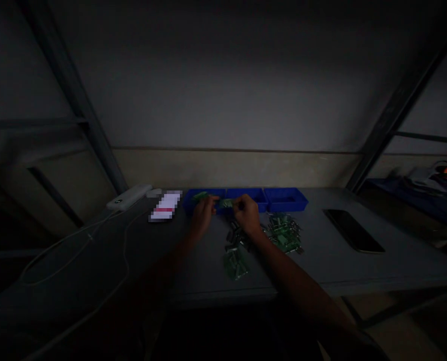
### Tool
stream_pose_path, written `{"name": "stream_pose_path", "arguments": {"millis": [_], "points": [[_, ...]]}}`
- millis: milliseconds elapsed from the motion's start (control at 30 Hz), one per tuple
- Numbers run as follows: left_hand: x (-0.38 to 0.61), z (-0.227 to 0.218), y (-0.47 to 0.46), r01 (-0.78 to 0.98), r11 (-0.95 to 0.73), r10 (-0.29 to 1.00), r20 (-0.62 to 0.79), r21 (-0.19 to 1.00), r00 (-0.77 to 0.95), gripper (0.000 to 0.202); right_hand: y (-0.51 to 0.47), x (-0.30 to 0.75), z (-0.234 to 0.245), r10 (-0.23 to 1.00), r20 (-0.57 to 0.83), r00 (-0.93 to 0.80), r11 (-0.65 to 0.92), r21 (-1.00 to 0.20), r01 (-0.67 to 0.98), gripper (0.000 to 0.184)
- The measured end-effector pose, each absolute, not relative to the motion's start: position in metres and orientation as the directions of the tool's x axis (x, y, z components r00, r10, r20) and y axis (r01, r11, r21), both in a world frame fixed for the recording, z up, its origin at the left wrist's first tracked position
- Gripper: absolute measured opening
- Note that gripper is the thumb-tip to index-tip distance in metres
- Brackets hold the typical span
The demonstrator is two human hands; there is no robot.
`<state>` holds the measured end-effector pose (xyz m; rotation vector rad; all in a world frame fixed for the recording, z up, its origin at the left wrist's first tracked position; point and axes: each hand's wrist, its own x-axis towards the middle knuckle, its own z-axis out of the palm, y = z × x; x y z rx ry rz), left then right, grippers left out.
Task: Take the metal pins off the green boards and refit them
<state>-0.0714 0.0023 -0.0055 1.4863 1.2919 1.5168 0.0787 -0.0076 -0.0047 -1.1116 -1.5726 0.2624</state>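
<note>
The scene is very dark. My left hand point(203, 213) and my right hand point(247, 214) meet over the grey table point(321, 260), both pinched on a small green part point(226, 203) held between them, just in front of the blue trays point(283, 199). Loose green parts lie in a pile point(285, 233) to the right of my right hand. Another small heap of green parts point(236, 263) sits nearer to me, with dark pieces point(234, 236) between. More green parts show in the left tray point(200, 196).
A black phone point(353, 230) lies flat at the right. A white power bank point(129, 196) with a white cable point(95, 235) sits at the left, beside a white and pink card point(166, 205). Dark shelf frames stand on both sides against the wall.
</note>
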Motion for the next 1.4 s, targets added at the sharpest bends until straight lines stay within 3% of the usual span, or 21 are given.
{"name": "stream_pose_path", "arguments": {"millis": [100,200,300,400,500,567,667,733,800,933,1033,1233,1400], "points": [[-0.068,-0.003,0.000,-0.021,-0.203,0.964,0.196,0.979,-0.180,0.041,-0.006,0.080,-0.007,0.724,0.685,0.088,0.545,-0.645,0.535,0.010],[-0.064,0.000,-0.006,-0.166,-0.068,0.997,0.060,0.984,-0.053,0.039,-0.009,0.077,-0.008,0.676,0.735,0.056,0.578,-0.576,0.578,0.013],[-0.065,-0.001,-0.008,-0.187,-0.055,0.997,0.063,0.981,0.037,0.036,-0.011,0.073,-0.009,0.673,0.740,0.015,0.582,-0.542,0.606,0.013],[-0.074,-0.004,-0.004,-0.102,-0.175,0.984,0.173,0.979,-0.031,0.036,-0.011,0.072,-0.010,0.731,0.680,-0.056,0.575,-0.570,0.586,0.020],[-0.085,-0.004,0.002,0.046,-0.306,0.948,0.308,0.951,-0.080,0.035,-0.008,0.074,-0.009,0.833,0.551,-0.051,0.497,-0.704,0.506,0.021],[-0.087,-0.001,0.002,0.150,-0.377,0.919,0.390,0.914,-0.062,0.030,-0.006,0.075,-0.007,0.909,0.416,-0.026,0.394,-0.837,0.379,0.017],[-0.086,0.006,-0.003,0.306,-0.486,0.864,0.503,0.818,0.029,0.021,-0.005,0.076,-0.005,0.975,0.221,-0.032,0.223,-0.968,0.110,0.037],[-0.083,0.009,-0.008,0.395,-0.563,0.815,0.567,0.726,0.122,0.019,-0.005,0.075,-0.005,0.987,0.153,-0.053,0.151,-0.988,-0.044,0.042],[-0.080,0.009,-0.011,0.471,-0.623,0.767,0.607,0.624,0.209,0.017,-0.005,0.073,-0.006,0.992,0.116,-0.055,0.107,-0.983,-0.149,0.035],[-0.078,0.004,-0.013,0.549,-0.667,0.718,0.631,0.503,0.293,0.015,-0.003,0.071,-0.009,0.996,0.057,0.074,0.074,-0.964,-0.256,0.024],[-0.079,0.002,-0.012,0.510,-0.644,0.746,0.614,0.570,0.257,0.016,-0.001,0.073,-0.007,0.984,0.103,0.148,0.134,-0.967,-0.215,0.028],[-0.081,0.000,-0.008,0.218,-0.435,0.897,0.401,0.874,0.184,0.020,0.000,0.079,-0.007,0.947,0.286,0.147,0.277,-0.958,0.078,0.031],[-0.074,-0.003,-0.010,0.121,-0.365,0.931,0.360,0.923,0.064,0.048,-0.001,0.072,-0.008,0.930,0.346,0.128,0.337,-0.938,0.084,0.030]]}}
